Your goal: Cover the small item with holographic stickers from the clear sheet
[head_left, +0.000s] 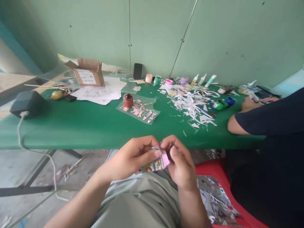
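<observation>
Above my lap, in front of the table edge, my left hand (pixel 141 155) grips a small flat multicoloured piece (pixel 155 165) with a pink right end. Its thumb presses on top. My right hand (pixel 180 160) is curled at the pink end, fingers closed against the piece's edge; what lies between those fingertips is partly hidden. Beyond my hands, a clear plastic sheet (pixel 121 106) lies on the table with several small colourful cut pieces (pixel 150 115) on it. A brown paint jar (pixel 128 100) stands open on that sheet.
A green table (pixel 71 129) spans the view. White paper scraps (pixel 190 104) lie heaped on the right, near paint jars (pixel 220 104) and glue tubes (pixel 210 81). An open cardboard box (pixel 89 74) and a black adapter (pixel 28 104) are left. A co-worker's arm (pixel 268 110) rests at right beside a red chair (pixel 211 167).
</observation>
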